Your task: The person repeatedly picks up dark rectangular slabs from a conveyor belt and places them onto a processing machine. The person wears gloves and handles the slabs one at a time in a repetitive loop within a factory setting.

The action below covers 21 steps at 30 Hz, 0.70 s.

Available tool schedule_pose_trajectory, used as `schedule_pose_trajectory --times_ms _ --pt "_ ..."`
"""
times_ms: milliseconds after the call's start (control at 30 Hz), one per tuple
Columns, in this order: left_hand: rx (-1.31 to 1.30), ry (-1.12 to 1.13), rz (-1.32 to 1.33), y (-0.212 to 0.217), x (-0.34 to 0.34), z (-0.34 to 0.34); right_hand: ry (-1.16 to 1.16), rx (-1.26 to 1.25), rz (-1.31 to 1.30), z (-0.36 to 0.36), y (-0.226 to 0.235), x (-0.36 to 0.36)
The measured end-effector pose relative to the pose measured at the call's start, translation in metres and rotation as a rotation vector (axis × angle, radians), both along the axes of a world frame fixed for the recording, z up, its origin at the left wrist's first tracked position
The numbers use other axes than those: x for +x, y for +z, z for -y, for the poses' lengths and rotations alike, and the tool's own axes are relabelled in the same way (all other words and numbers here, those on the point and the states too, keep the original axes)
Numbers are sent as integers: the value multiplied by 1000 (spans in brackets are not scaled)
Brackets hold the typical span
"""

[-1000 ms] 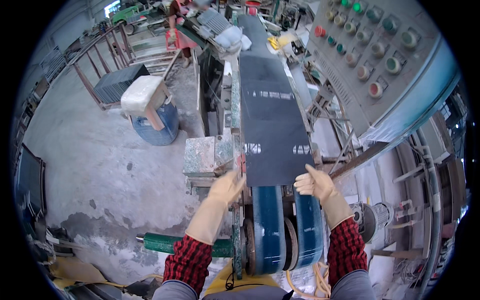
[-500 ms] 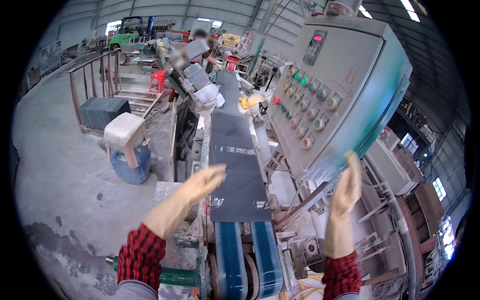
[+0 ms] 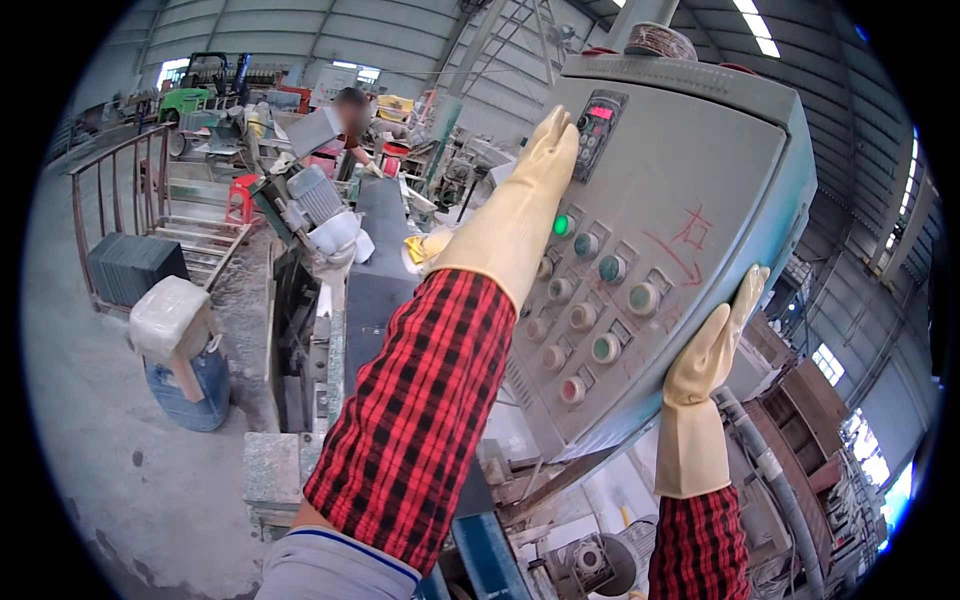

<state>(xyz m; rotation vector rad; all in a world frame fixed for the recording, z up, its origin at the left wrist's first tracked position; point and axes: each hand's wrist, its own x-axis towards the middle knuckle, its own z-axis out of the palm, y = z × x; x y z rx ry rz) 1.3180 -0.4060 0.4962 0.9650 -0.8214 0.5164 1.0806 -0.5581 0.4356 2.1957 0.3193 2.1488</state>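
The control box [image 3: 690, 170] stands right of centre, beside the dark strip [image 3: 372, 300] that leads away from the person; the gloved left hand [image 3: 545, 165] reaches in front of it, near the small red-lit display [image 3: 601, 115], fingers straight and close together; that grip is uncurled and seems to have hold of nothing, though I cannot tell whether the fingertips touch the box; the gloved right hand [image 3: 705, 352] is just beside the box's blue-green side, fingers stretched, thumb a little apart, its grip empty, contact unclear; as I judge it, the wrong button could be knocked, since the buttons [image 3: 582, 317] sit in close rows and the left glove and checked sleeve [image 3: 420, 390] cover part of the view; the thick glove may also dull the feel; a mistaken press might start or stop machinery while the co-worker [image 3: 357, 155] reaches over the strip's far part; the box's buttoned front faces back toward the person; its long axis runs along its height, slanting here from upper right to lower left, display end uppermost
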Motion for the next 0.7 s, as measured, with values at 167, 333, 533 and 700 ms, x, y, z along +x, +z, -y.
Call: schedule_pose_trajectory --times_ms 167,333,533,700 --pt "98 71 120 8 21 14 -42 32 -48 2 -1 0" --pt "55 -154 114 -22 17 15 -32 4 -34 12 -5 -2" --pt "-52 -168 111 -8 15 12 -98 -37 -42 10 -5 -1" --pt "57 -122 68 -7 16 0 -84 -16 -40 5 -5 3"
